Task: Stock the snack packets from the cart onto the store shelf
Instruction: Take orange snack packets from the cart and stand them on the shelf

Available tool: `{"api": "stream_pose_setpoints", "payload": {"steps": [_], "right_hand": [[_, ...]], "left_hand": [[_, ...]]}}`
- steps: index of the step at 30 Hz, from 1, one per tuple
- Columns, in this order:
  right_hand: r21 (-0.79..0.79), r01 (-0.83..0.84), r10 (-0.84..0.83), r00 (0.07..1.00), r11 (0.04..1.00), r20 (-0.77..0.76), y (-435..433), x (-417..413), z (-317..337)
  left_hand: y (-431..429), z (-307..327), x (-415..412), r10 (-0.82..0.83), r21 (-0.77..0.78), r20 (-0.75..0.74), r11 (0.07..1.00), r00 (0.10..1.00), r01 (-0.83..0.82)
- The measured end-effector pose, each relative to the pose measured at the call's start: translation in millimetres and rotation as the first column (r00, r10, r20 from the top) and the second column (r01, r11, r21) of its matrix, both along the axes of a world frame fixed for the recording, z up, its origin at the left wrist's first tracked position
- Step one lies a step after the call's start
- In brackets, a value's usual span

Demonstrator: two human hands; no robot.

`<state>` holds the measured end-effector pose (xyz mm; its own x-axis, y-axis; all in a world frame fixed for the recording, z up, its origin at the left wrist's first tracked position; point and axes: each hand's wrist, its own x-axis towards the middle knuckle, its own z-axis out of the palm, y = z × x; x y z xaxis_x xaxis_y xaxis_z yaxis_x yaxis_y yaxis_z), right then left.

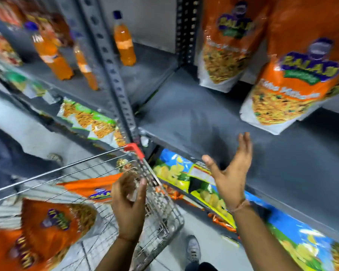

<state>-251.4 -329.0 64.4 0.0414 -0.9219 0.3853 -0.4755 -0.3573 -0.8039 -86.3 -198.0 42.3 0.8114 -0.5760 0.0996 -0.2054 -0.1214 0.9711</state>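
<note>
Two orange snack packets stand upright on the grey shelf (194, 114): one at the back (223, 45) and one nearer the front right (294, 81). The wire cart (160, 208) at lower left holds more orange packets, one lying flat near its far end (94, 187) and a large one close to me (53, 225). My left hand (128, 204) hovers over the cart's right rim, fingers curled and apart, holding nothing. Empty as well, my right hand (232, 171) is spread open in front of the shelf edge, below the front packet.
Orange drink bottles (51, 53) stand on the shelf bay to the left, behind a perforated steel upright (114, 75). Green and yellow-blue snack packets (184, 173) fill the lower shelves. My grey shoe (193, 249) is on the floor beside the cart.
</note>
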Motion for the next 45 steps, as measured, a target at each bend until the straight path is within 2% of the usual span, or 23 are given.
{"api": "stream_pose_setpoints", "payload": {"steps": [2,4,6,9,12,15,19,21,23,26,30,32,35,38,41,43,45], "right_hand": [[0.005,-0.234,0.234,0.971,0.972,-0.048,42.2,56.4,-14.7],[0.152,-0.413,0.432,0.894,0.898,-0.118,73.6,101.7,-40.4],[0.358,-0.427,0.504,0.850,0.830,-0.155,88.6,132.3,-73.1],[0.617,-0.335,0.584,0.771,0.712,-0.256,94.8,161.5,-121.9],[0.736,-0.316,0.611,0.775,0.599,-0.165,88.4,174.0,-146.5],[0.782,-0.319,0.590,0.803,0.536,-0.076,80.5,191.2,-173.8],[0.864,-0.317,0.546,0.835,0.390,0.060,72.1,209.7,-207.9],[0.873,-0.317,0.492,0.864,0.372,0.104,71.8,213.5,-218.1],[0.865,-0.316,0.422,0.896,0.391,0.136,71.4,212.1,-219.2],[0.840,-0.355,0.392,0.900,0.411,0.189,68.0,198.5,-199.1],[0.778,-0.460,0.373,0.874,0.428,0.312,72.3,177.0,-152.7],[0.720,-0.503,0.328,0.863,0.478,0.385,79.3,159.5,-118.4],[0.621,-0.590,0.295,0.803,0.516,0.518,87.6,128.5,-67.1],[0.501,-0.628,0.281,0.747,0.595,0.602,87.3,89.3,-15.6],[0.392,-0.599,0.258,0.722,0.698,0.642,81.3,30.0,28.0],[0.354,-0.564,0.251,0.730,0.746,0.636,76.5,-10.0,47.2],[0.324,-0.499,0.230,0.762,0.804,0.605,70.0,-54.5,63.9]], "left_hand": [[37.0,-26.5,31.8,0.063,0.142,-0.090,0.989,0.994,-0.050],[65.1,-58.7,56.8,0.109,0.362,-0.212,0.932,0.971,-0.026],[82.4,-90.0,79.3,0.146,0.484,-0.385,0.873,0.911,0.064],[80.5,-125.6,107.7,0.162,0.477,-0.536,0.868,0.829,0.139],[57.5,-144.0,129.6,0.235,0.431,-0.573,0.901,0.785,0.044],[41.6,-169.5,159.6,0.245,0.344,-0.549,0.938,0.799,-0.051],[39.4,-198.6,182.4,0.189,0.504,-0.467,0.859,0.864,0.085],[39.1,-203.7,182.3,0.106,0.513,-0.449,0.843,0.887,0.159],[38.8,-201.5,177.4,0.062,0.506,-0.421,0.844,0.905,0.178],[40.3,-180.4,165.6,-0.046,0.347,-0.459,0.910,0.887,0.227],[50.1,-125.1,141.3,-0.168,0.173,-0.526,0.939,0.833,0.298],[54.7,-91.3,117.0,-0.188,0.103,-0.472,0.958,0.861,0.266],[57.1,-40.8,75.8,-0.165,0.027,-0.296,0.983,0.941,0.180],[45.7,9.0,35.9,-0.186,-0.107,-0.157,0.979,0.970,0.171],[27.5,47.6,-14.3,-0.258,-0.156,-0.100,0.958,0.961,0.241],[11.3,63.0,-45.5,-0.342,-0.177,-0.120,0.931,0.932,0.319],[-9.7,78.2,-80.0,-0.450,-0.207,-0.059,0.879,0.891,0.430]]}}
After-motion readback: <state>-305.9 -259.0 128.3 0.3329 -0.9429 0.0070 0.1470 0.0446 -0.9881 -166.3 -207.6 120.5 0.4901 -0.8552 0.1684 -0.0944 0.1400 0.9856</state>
